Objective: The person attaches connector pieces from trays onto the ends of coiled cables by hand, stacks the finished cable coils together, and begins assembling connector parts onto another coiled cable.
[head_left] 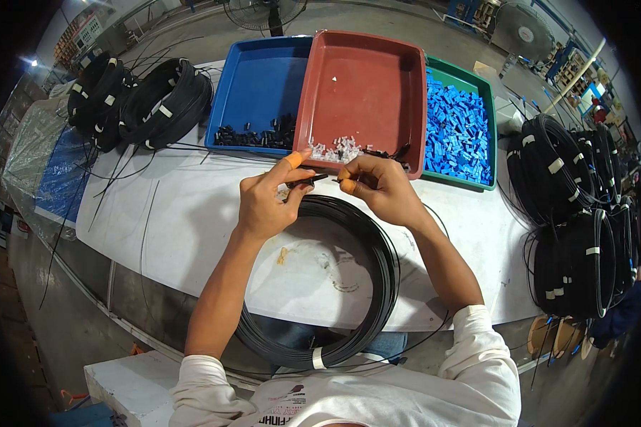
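My left hand [269,201] pinches a small black cylindrical part [308,181] between thumb and fingers, with an orange finger cover on one finger. Close by on its right, my right hand [383,188] has thumb and forefinger, both wrapped in orange covers, closed on a thin black cable end. The cable's tip points toward the black part; a narrow gap seems to lie between them. Under both hands a large coil of black cable [386,285], bound with a white band, lies partly on the table and hangs over its near edge toward my lap.
Beyond my hands stand a blue tray [267,67] with small black parts, a red tray [367,78] with small clear pieces, and a green tray [493,128] full of blue pieces. More cable coils [165,103] are at the left; further coils [573,263] are stacked at the right.
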